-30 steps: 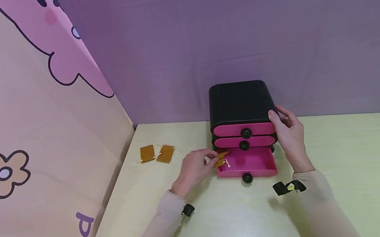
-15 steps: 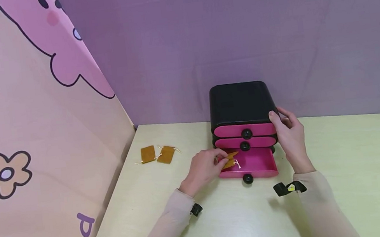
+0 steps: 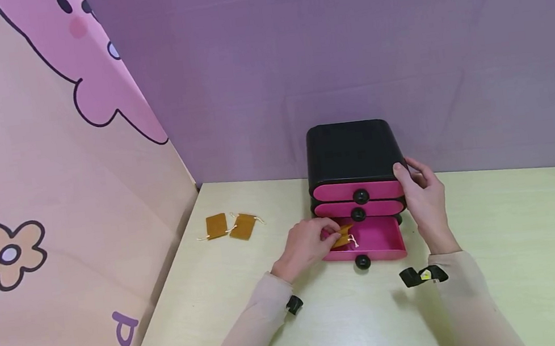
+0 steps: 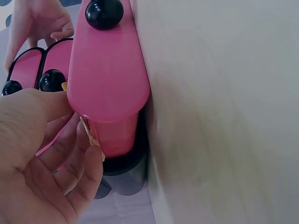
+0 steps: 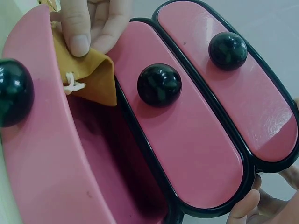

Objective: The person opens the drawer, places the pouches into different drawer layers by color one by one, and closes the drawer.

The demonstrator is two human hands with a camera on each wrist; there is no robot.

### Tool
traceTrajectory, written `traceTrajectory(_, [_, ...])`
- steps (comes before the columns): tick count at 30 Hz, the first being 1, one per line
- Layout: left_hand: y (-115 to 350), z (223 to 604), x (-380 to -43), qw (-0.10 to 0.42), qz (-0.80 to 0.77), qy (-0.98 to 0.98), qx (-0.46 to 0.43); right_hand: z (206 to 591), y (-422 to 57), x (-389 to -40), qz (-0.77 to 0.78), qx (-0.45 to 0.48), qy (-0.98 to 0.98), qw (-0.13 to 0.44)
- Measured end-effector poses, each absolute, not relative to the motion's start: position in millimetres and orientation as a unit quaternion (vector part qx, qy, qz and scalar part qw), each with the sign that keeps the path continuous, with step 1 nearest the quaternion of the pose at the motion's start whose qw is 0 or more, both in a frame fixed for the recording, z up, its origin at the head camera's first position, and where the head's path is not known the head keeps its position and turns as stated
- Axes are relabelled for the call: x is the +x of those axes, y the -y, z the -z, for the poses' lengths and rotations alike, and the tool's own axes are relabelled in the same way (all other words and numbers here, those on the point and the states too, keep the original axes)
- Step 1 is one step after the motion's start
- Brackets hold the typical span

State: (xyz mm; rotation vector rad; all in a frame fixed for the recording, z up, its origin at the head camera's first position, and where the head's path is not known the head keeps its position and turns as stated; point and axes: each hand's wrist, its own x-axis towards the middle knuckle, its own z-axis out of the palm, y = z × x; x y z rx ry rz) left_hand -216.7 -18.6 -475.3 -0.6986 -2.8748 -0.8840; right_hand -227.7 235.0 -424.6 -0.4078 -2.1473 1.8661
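Observation:
A small black drawer cabinet (image 3: 349, 150) with pink fronts and round black knobs stands at the back of the table. Its bottom drawer (image 3: 384, 235) is pulled out, while the two above are closed. My left hand (image 3: 306, 247) reaches over the drawer's left end and pinches a mustard-yellow drawstring pouch (image 5: 96, 79) with white cords. In the head view the pouch overlaps the drawer's inside; part of it is hidden by the fingers. On the cabinet's right side rests my right hand (image 3: 426, 204), gripping it with the thumb at the top front corner.
Two more mustard-yellow pouches, one (image 3: 216, 226) beside the other (image 3: 243, 227), lie flat on the pale table (image 3: 346, 325) left of the cabinet. A purple cloth backdrop (image 3: 247, 85) rises behind, and a wall with cartoon prints (image 3: 25, 167) borders the left.
My left hand has moved rightward with the pouch, from the drawer's left edge to farther over its inside. The right hand has kept its grip on the cabinet.

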Motion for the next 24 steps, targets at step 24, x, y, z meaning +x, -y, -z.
traceTrajectory(24, [-4,467,-220,0.026,0.249,0.938,-0.24,425,-234,-228,-0.644,-0.147,0.74,0.13])
